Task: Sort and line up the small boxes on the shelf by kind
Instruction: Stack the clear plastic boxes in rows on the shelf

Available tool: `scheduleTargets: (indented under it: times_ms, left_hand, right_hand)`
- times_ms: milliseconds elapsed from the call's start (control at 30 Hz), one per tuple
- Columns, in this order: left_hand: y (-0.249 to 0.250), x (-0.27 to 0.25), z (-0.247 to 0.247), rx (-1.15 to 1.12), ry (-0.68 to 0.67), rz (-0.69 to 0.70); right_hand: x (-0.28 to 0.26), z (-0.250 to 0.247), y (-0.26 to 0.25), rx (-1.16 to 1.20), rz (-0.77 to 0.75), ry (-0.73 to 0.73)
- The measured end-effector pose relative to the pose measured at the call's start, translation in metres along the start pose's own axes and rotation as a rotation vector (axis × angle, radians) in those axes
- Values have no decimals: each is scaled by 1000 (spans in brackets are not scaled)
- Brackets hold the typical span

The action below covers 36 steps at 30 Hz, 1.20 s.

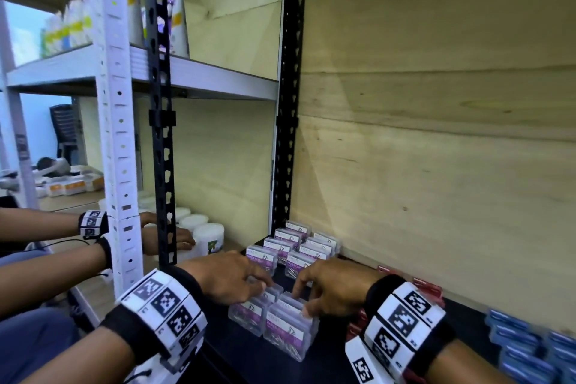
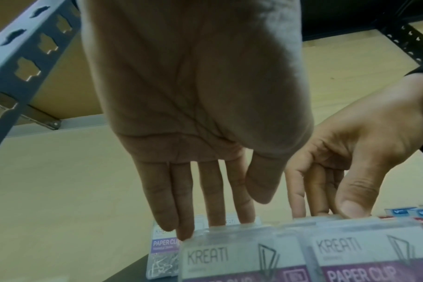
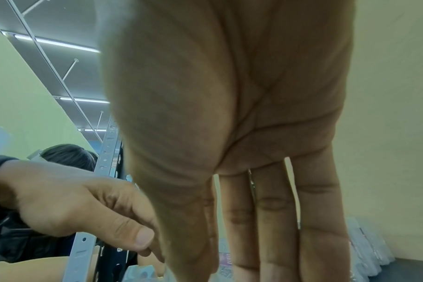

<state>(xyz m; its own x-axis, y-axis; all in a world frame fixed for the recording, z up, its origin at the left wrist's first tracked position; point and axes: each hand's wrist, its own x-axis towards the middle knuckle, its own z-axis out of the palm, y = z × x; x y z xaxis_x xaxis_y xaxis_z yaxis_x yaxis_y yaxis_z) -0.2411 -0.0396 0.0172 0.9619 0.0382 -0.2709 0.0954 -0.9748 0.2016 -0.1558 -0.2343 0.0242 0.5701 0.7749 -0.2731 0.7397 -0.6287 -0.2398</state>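
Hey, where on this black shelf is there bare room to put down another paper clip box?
Bare shelf lies in front of the near paper clip boxes, toward the edge. A narrow gap separates them from the back rows. Right is crowded: red boxes, then blue boxes.

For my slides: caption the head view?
Both hands set on clear paper-clip boxes on a dark shelf.

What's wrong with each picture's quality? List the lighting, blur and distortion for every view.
Head view: wide-angle bending of the shelf posts, glare streaks along the top edge, blurred margins; the paper clip boxes sit in dim shade. Left wrist view: murky and bluish, the left hand looms soft, but the box labels read sharply. Right wrist view: the right hand fills the frame out of focus; ceiling lights glare behind.
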Motion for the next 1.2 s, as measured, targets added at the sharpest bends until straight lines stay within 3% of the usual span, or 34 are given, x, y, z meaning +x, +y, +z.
scheduleTargets:
  times_ms: [267, 767, 1000, 1200]
  left_hand:
    - [7, -8, 1, 22, 7, -40]
    - [9, 7, -9, 96, 50, 50]
    - [5, 22, -14, 48, -52, 38]
    - [0, 24, -19, 74, -186, 20]
  right_hand:
    - [-6, 0, 0, 35, -17, 10]
    - [6, -7, -5, 27, 42, -27]
    - [11, -7, -16, -135, 35, -166]
    - [17, -1, -10, -161, 49, -176]
